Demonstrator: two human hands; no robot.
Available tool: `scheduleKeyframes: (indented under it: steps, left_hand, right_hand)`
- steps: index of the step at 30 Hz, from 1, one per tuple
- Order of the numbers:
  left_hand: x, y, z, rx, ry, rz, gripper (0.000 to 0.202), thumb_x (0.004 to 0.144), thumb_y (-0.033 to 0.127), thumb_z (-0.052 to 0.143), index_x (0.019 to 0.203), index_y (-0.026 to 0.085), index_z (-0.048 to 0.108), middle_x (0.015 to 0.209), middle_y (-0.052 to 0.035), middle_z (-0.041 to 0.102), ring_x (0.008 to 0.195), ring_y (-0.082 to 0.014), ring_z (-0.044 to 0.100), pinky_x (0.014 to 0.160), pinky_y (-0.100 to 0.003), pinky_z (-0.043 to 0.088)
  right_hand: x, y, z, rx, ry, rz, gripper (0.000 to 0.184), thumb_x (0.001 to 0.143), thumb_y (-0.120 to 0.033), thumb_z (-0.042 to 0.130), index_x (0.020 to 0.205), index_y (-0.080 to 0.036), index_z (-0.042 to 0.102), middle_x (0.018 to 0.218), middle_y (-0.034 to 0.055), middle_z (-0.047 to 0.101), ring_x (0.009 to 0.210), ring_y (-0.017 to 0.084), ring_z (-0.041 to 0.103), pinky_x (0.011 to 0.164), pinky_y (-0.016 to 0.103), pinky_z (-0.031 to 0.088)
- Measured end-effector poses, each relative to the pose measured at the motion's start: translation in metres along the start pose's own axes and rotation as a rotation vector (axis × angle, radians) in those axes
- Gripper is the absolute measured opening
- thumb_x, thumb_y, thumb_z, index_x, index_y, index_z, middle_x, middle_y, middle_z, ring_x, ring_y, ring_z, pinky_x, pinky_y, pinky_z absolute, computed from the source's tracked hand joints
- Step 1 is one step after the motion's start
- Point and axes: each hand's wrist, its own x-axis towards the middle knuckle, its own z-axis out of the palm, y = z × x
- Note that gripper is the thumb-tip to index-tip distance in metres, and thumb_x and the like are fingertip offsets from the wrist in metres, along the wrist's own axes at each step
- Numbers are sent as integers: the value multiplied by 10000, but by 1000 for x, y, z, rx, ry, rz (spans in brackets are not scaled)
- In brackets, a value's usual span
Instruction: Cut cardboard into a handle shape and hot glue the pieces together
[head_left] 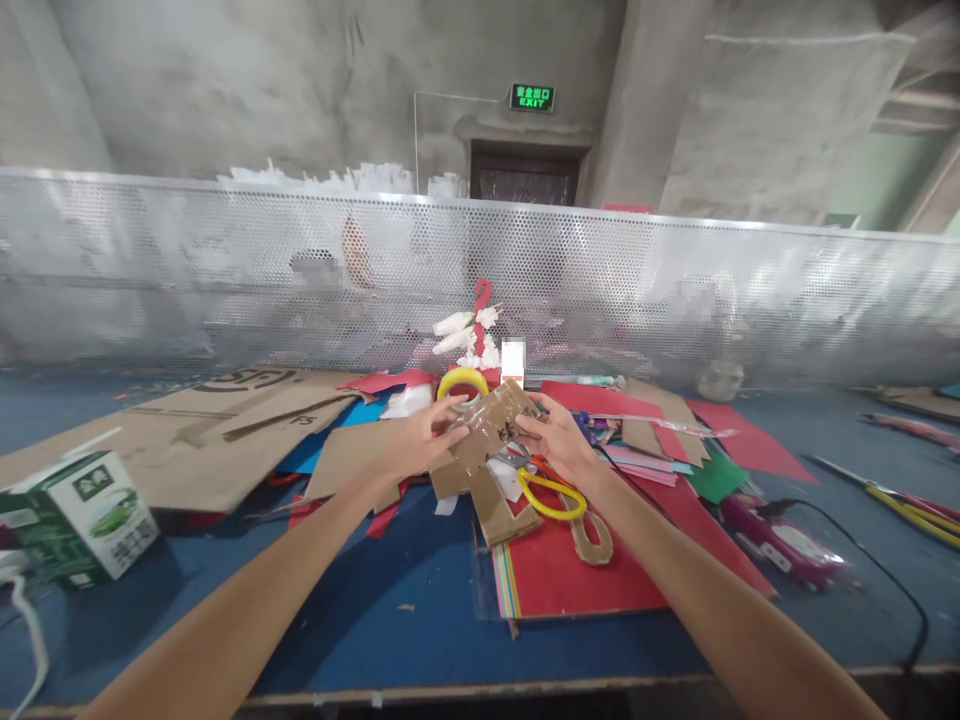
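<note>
Between my two hands is a piece of brown cardboard (491, 425) with black writing and shiny clear tape on it. My left hand (431, 435) pinches its left edge with thumb and fingers. At its right edge, my right hand (559, 435) grips it the same way. Scissors with orange and yellow handles (553, 497) lie just below, over another cardboard scrap (499, 510). A curved cardboard cutout (592, 540) rests on a stack of red paper (622, 590). Behind the held piece stands a yellow roll of tape (463, 382).
A green and white carton (82, 515) stands at left, before large cardboard sheets (195, 440). At right lie a purple device with a black cord (787, 540) and yellow-handled scissors (900, 505). A red and white paper figure (480, 325) stands near the perforated metal panel (262, 270).
</note>
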Motion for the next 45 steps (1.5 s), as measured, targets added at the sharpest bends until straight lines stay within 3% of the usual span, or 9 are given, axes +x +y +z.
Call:
scheduleKeyframes:
  steps: [4,15,21,26,29,33,36,40,45]
  left_hand:
    - [4,1,1,-64,-21,-46,302,921,415,608,1107,194,696,1131,-71,755,995,-243,712,903,-375,554]
    - [-1,14,4,-193,-123,-120,372,910,509,585,1056,173,649,1032,-74,726,893,-226,686,756,-303,524]
    - [-1,16,4,-62,-148,-123,422,919,566,546,841,163,644,753,-18,633,651,-162,553,570,-255,399]
    - [2,6,3,-52,-147,-114,428,919,562,534,767,168,605,672,14,547,600,-140,475,553,-251,356]
    - [1,6,4,-67,-145,-140,410,917,545,537,759,173,606,687,2,581,619,-157,508,569,-259,387]
    - [1,13,6,-72,-147,-62,400,943,547,510,928,175,658,877,-38,691,767,-198,609,676,-279,461]
    - [1,15,8,-35,-151,-49,436,973,568,447,889,178,623,822,-24,666,724,-184,590,667,-280,453]
    - [0,11,10,7,-91,-84,469,992,588,390,813,191,565,733,-6,612,677,-181,551,622,-279,428]
    - [1,6,12,-15,84,-163,492,996,614,357,785,206,531,751,-6,605,709,-193,562,637,-291,429]
  right_hand:
    - [-1,1,4,32,-11,-3,453,654,-267,898,1056,-223,692,916,1,756,790,160,715,761,299,601]
    - [-3,4,4,56,-57,68,380,699,-366,886,1018,-205,755,945,29,777,780,151,721,749,273,594]
    - [-7,4,9,2,-118,53,345,743,-366,852,1038,-215,756,959,26,771,773,146,710,734,278,593]
    - [-6,4,8,-24,-125,44,357,735,-368,855,1033,-199,753,968,33,760,784,146,702,697,262,592]
    - [-6,4,8,-41,-118,46,369,729,-372,859,1031,-190,750,954,35,756,774,148,700,676,259,595]
    - [-8,4,11,-70,-155,76,404,747,-381,846,1080,-179,738,948,46,756,775,161,710,679,277,609]
    - [-9,4,13,-88,-187,121,423,775,-385,826,1127,-177,718,915,39,751,745,153,711,666,275,615]
    - [-11,3,13,-82,-235,160,437,783,-355,825,1157,-194,666,928,28,746,724,143,718,664,263,619]
    - [-15,1,14,-150,-339,189,432,792,-359,819,1135,-201,611,887,41,762,752,166,745,674,261,613]
